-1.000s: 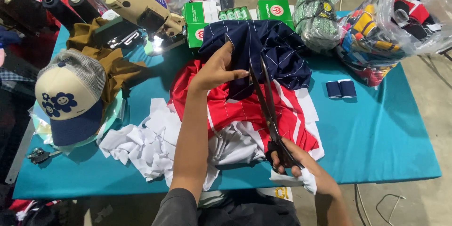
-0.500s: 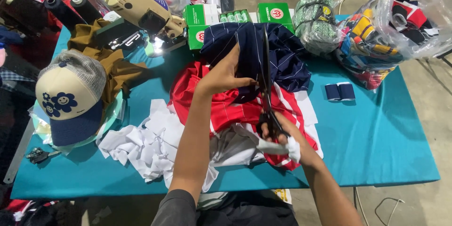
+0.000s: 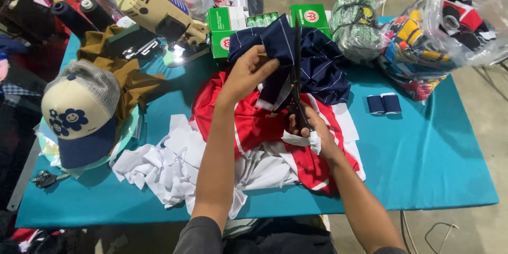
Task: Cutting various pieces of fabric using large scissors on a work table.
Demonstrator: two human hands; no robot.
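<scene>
My left hand grips the near edge of a navy pinstriped fabric piece and lifts it off the table. My right hand is shut on the handles of long black scissors, whose blades point away from me and lie along the navy fabric. A strip of white cloth is wrapped round the scissor handles. Under both hands lies a red fabric with white stripes, with a heap of white fabric scraps to its left.
The table has a teal cover. A cream and navy cap sits at the left, a cream machine and green boxes at the back, a clear bag of coloured trims at the right, two navy cuffs nearby.
My right hand has moved the scissors forward from the table's near edge up along the navy fabric. My left hand has raised the fabric edge higher.
</scene>
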